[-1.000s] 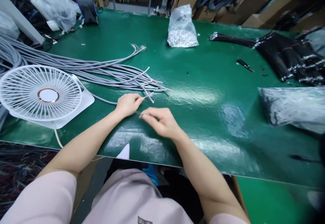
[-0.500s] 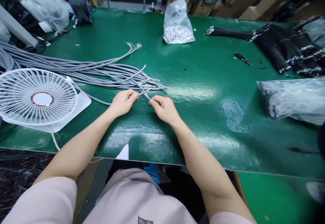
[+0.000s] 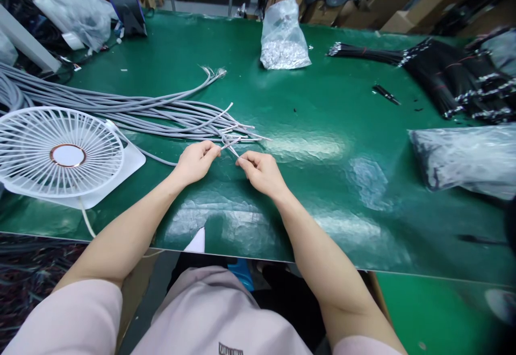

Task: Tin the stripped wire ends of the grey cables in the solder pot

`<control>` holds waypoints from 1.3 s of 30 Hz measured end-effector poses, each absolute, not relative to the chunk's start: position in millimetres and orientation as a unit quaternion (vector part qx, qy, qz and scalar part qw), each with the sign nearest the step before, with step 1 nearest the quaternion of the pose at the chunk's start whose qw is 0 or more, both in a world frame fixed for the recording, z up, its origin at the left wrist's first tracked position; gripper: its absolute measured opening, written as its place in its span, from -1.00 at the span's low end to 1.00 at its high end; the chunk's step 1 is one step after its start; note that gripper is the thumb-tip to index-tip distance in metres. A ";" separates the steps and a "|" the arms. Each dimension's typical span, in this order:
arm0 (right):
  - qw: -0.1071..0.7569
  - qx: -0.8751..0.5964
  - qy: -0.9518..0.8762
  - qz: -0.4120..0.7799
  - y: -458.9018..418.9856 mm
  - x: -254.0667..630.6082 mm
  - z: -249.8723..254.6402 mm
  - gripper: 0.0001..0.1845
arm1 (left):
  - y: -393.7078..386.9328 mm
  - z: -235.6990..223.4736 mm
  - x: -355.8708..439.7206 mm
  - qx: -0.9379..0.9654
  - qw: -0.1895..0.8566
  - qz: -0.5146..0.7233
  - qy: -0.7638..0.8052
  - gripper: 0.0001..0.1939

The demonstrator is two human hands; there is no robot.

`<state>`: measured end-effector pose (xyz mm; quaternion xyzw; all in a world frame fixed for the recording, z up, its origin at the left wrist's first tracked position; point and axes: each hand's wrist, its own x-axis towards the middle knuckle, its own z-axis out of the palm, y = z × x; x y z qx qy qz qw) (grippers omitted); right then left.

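The left hand [image 3: 196,162] and right hand [image 3: 261,173] are working close together, each pinching between thumb and fingertips on the thin pale wire ends [image 3: 230,147] fanning out of a bundle of grey cables [image 3: 133,112]. The bundle is lying across a green mat [image 3: 330,102], running off toward 9 o'clock. A white desk fan [image 3: 60,151] is standing at 9 o'clock just beside the left hand, partly covering the cables. A bag of silver parts [image 3: 284,38] is sitting at 12 o'clock, black wire bundles [image 3: 447,75] are lying at 2 o'clock, and a clear plastic bag [image 3: 459,161] is resting at 3 o'clock.
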<state>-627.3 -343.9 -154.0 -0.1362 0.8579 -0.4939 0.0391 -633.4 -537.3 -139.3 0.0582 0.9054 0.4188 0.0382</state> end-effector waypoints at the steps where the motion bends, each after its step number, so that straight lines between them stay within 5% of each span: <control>1: 0.038 -0.136 0.857 -0.496 -344.1 -627.4 -154.2 -0.77 | -537.3 -139.5 -633.4 0.060 0.036 0.419 0.905 -0.64; 17: 0.061 -0.098 0.819 -0.562 -353.4 -629.0 -156.0 -0.75 | -531.7 -141.4 -628.2 0.076 0.036 0.366 0.927 -0.65; 22: 0.077 -0.278 0.759 -0.585 -361.3 -601.3 -131.1 -0.71 | -526.1 -152.3 -631.4 0.055 0.052 0.280 0.957 -0.66; 31: -0.030 -0.218 0.889 -0.401 -325.4 -621.2 -136.2 -0.73 | -537.4 -147.1 -636.6 0.084 0.107 0.457 0.879 -0.64; 39: -0.075 -0.201 0.917 -0.337 -317.7 -616.6 -125.3 -0.71 | -536.6 -143.9 -629.1 0.123 0.036 0.431 0.893 -0.72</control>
